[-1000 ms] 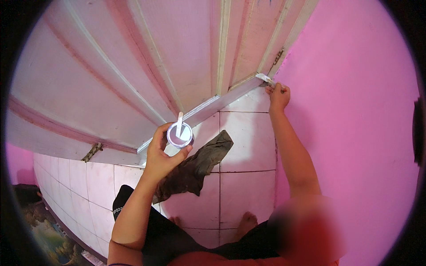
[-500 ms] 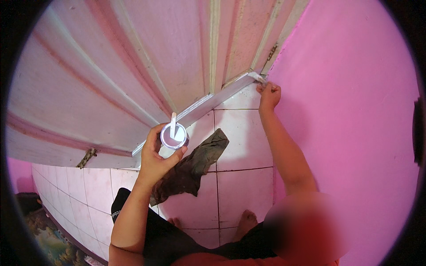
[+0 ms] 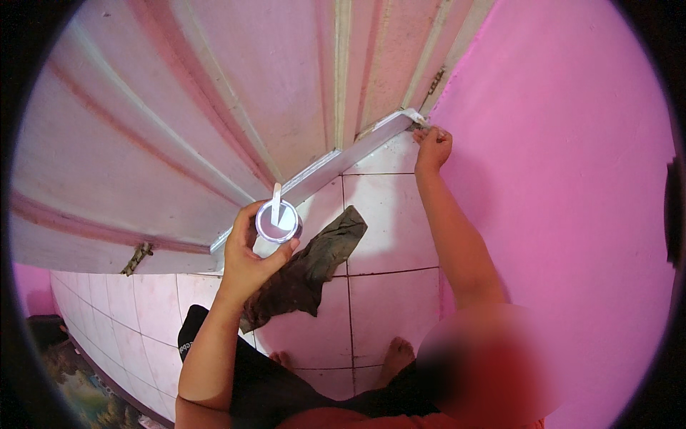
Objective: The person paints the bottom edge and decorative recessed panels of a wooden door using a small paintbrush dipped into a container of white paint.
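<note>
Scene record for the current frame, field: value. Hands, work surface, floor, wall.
left hand: holding open can, flat stick in it
right hand: holding small brush, white tip at door's bottom corner near wall
door: panelled, pinkish, white along bottom edge
floor: pale tiles, dark crumpled cloth lying on them
wall: pink, right side

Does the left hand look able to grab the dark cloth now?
Probably not: the left hand holds an open round container, so it looks too occupied to grasp the dark cloth on the floor.
</note>
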`<state>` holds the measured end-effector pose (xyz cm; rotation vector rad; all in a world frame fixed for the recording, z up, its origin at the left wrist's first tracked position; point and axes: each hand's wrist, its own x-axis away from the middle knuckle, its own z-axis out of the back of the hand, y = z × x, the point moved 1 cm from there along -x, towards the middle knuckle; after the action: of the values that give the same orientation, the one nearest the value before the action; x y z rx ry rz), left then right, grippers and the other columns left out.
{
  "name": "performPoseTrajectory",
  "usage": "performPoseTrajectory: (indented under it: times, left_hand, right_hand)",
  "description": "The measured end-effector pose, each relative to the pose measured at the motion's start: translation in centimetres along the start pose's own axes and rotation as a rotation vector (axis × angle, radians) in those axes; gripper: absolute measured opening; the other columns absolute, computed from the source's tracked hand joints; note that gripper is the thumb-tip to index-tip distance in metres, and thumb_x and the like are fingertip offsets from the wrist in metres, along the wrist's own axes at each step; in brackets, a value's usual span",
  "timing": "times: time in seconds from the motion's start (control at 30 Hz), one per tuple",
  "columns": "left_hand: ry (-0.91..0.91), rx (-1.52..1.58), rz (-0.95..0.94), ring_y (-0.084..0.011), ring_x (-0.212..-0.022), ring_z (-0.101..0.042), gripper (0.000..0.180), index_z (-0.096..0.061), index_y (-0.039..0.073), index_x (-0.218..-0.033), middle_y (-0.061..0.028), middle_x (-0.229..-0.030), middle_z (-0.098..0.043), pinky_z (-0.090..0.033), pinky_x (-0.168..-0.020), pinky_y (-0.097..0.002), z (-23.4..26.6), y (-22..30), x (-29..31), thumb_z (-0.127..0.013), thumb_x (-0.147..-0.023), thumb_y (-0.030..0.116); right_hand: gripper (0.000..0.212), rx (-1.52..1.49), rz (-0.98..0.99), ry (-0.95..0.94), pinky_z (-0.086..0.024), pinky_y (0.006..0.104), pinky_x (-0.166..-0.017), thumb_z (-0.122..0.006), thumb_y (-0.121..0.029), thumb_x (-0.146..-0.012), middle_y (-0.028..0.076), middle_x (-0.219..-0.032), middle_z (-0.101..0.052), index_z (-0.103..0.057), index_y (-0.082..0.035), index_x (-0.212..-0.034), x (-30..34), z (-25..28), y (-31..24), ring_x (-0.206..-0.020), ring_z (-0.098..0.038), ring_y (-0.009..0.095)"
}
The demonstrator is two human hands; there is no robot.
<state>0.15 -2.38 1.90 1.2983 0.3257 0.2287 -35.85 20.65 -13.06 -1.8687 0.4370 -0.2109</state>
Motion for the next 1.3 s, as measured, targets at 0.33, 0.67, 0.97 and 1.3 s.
performPoseTrajectory:
  times: [0.33, 0.67, 0.97, 1.3]
  left_hand:
    - [0.054, 0.014, 0.003, -0.0196, -0.117, -0.057, 0.066, -0.048, 0.003, -0.130, -0.0090, -0.118, -0.060, -0.041, -0.105, -0.0356, 0.4, -0.5, 0.1, -0.082, -0.073, 0.004]
    - [0.015, 0.024, -0.010, -0.0194, -0.117, -0.057, 0.066, -0.048, 0.002, -0.130, -0.0089, -0.119, -0.059, -0.040, -0.106, -0.0355, -0.2, -0.3, -0.1, -0.081, -0.073, 0.004]
    - [0.023, 0.027, -0.007, -0.0191, -0.117, -0.057, 0.066, -0.049, 0.002, -0.129, -0.0089, -0.119, -0.059, -0.040, -0.106, -0.0349, -0.2, -0.2, -0.3, -0.081, -0.073, 0.005]
    - [0.026, 0.027, -0.021, -0.0196, -0.117, -0.057, 0.066, -0.049, 0.002, -0.130, -0.0090, -0.120, -0.059, -0.040, -0.106, -0.0351, -0.1, -0.5, -0.3, -0.081, -0.073, 0.005]
  right_hand:
    - [0.020, 0.098, -0.125, -0.217, -0.060, 0.0317, -0.058, -0.056, -0.013, -0.095, 0.013, -0.079, -0.063, -0.051, 0.005, -0.104, 3.5, 0.1, 0.9, -0.066, -0.069, 0.022]
    - [0.017, 0.104, 0.068, -0.161, -0.059, 0.0317, -0.057, -0.055, -0.011, -0.096, 0.015, -0.086, -0.063, -0.052, 0.003, -0.106, 2.6, -0.4, 2.5, -0.064, -0.068, 0.021]
    - [0.016, 0.016, -0.069, -0.197, -0.059, 0.0314, -0.058, -0.053, -0.011, -0.097, 0.016, -0.085, -0.063, -0.053, 0.003, -0.104, 5.9, -0.5, -0.8, -0.066, -0.069, 0.023]
    - [0.017, 0.073, -0.189, -0.387, -0.059, 0.0313, -0.056, -0.053, -0.012, -0.099, 0.014, -0.080, -0.064, -0.052, 0.003, -0.106, 8.7, 0.0, 0.6, -0.064, -0.069, 0.023]
